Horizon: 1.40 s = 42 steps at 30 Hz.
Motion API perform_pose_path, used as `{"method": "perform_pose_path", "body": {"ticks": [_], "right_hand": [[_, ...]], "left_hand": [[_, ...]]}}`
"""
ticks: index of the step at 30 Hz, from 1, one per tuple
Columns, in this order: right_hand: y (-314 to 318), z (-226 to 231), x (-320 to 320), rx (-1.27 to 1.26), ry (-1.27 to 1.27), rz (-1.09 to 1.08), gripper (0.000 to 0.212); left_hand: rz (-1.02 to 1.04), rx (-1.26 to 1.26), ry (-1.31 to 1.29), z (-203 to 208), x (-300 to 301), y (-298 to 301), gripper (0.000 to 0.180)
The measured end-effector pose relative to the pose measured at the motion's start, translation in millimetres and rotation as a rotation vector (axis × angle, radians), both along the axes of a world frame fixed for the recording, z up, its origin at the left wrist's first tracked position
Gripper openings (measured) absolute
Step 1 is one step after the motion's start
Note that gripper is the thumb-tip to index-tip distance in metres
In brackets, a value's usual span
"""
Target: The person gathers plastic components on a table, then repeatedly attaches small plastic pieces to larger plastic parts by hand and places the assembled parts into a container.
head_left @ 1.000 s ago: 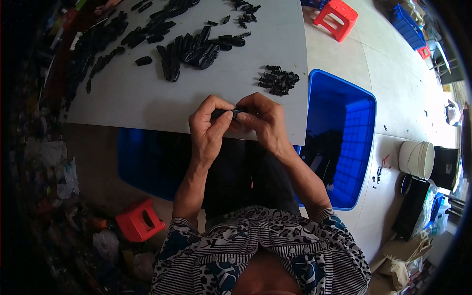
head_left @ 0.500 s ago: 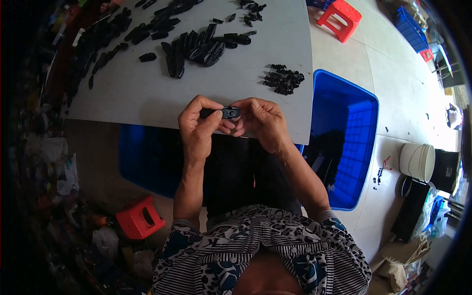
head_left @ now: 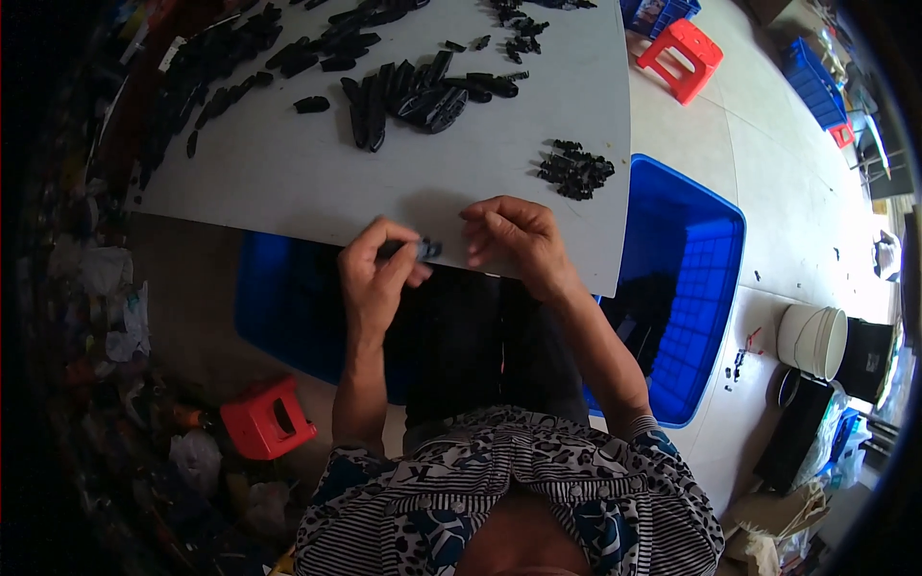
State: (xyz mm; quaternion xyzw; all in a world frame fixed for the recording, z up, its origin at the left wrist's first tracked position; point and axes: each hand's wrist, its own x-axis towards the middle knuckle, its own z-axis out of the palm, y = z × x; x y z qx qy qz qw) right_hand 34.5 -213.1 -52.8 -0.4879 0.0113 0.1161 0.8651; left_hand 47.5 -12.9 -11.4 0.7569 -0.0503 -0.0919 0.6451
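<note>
My left hand [head_left: 371,278], at the table's near edge, pinches a small elongated black plastic piece [head_left: 428,251] between thumb and fingers. Its far end sticks out to the right, slightly blurred, and the rest is covered by the fingers. Just right of it, my right hand [head_left: 523,240] hovers over the edge, apart from the piece, its fingers loosely bent and spread with nothing visible in them. Beyond my hands, long black plastic shells [head_left: 370,113] lie in a cluster on the grey table [head_left: 288,178]. A heap of small black parts [head_left: 576,173] sits near the right edge.
Blue bins stand under the table's near edge [head_left: 264,298] and at its right side [head_left: 687,278]. Red stools stand at the far right [head_left: 684,60] and lower left [head_left: 267,420]. A white bucket [head_left: 812,341] is on the floor at right; bags and clutter fill the left.
My right hand has come off the black plastic piece and moved slightly right. My left hand keeps the piece and has shifted a little left and nearer to me.
</note>
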Motion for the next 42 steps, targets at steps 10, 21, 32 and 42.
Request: {"method": "perform_pose_path", "body": {"ticks": [10,21,32,42], "right_hand": [[-42.0,26.0,7.6,-0.795,-0.161,-0.363,0.014],[-68.4,14.2,2.8,-1.4,-0.286,-0.647,0.016],[-56.7,5.7,19.0,-1.77,-0.468,-0.399,0.009],[-53.9,7.5,20.1,-1.75,-0.849,-0.283,0.013]], "left_hand": [[0.132,0.598,-0.413,0.4,33.0,24.7,0.018],[0.051,0.999,-0.965,-34.7,133.1,-83.1,0.019],[-0.074,0.7,-0.646,-35.8,87.8,-64.3,0.025],[-0.212,-0.364,0.106,-31.3,73.9,-46.5,0.041]]}}
